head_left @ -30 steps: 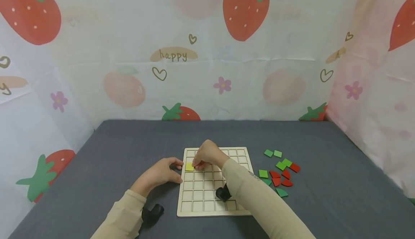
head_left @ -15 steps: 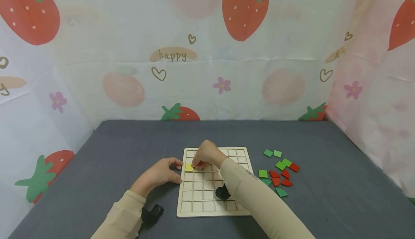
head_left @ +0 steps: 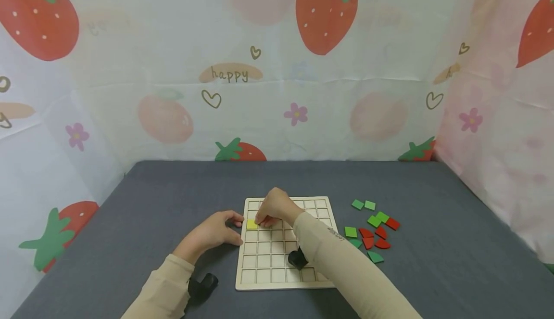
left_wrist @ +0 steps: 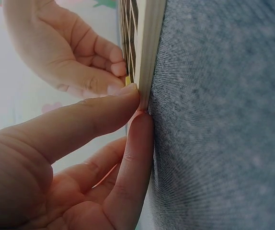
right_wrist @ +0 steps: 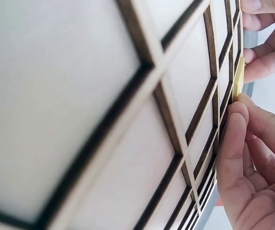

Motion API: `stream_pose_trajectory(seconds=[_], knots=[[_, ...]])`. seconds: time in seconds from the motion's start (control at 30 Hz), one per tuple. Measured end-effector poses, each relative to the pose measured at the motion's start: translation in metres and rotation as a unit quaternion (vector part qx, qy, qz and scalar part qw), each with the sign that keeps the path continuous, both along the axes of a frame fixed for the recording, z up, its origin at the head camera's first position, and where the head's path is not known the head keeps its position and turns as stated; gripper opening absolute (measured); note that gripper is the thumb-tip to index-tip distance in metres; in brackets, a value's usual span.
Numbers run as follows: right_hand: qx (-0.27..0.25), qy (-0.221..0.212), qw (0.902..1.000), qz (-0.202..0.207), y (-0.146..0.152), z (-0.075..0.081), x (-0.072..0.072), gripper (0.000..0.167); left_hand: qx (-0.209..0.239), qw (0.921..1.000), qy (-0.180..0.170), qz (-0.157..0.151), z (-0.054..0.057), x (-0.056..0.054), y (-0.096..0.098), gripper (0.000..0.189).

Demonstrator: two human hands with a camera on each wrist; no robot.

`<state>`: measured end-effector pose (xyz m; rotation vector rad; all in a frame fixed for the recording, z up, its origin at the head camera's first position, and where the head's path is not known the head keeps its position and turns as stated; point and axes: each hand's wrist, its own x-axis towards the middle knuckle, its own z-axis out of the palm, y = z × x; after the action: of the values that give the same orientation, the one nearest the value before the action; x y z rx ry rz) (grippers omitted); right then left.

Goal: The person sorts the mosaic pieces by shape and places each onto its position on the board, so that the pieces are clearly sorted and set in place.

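Yellow square tile [head_left: 250,224] lowered slightly on gridded wooden board [head_left: 281,287]; right hand [head_left: 277,206] pinches it; left hand [head_left: 211,233], unclenched, touches edge [left_wrist: 151,48].

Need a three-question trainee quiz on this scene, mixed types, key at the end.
1. Which hand pinches the yellow tile?
2. Where do the loose red pieces lie: A) on the board, B) left of it, C) right of it?
3. True or false: the left hand touches the board's edge.

Key: 1. The right hand. 2. C. 3. True.
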<state>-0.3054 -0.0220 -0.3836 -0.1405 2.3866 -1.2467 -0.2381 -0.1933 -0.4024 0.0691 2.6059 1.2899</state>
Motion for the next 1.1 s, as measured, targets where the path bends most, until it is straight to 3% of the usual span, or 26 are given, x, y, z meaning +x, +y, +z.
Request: stream_pose_trajectory(seconds=[0.27,0.63,1.1], knots=[[-0.061,-0.007,0.9978,0.024,0.021,0.001,-0.003,0.007,-0.001,1.0000,0.001,0.003,-0.001,-0.001,0.004,0.054],[-0.068,0.003,0.9974,0.025,0.070,0.021,-0.006,0.015,0.005,1.0000,-0.002,-0.002,0.002,0.003,0.003,0.055],[-0.052,0.008,0.9986,0.008,0.123,0.030,-0.008,0.020,0.014,0.9998,0.001,-0.010,0.003,0.004,0.001,0.054]])
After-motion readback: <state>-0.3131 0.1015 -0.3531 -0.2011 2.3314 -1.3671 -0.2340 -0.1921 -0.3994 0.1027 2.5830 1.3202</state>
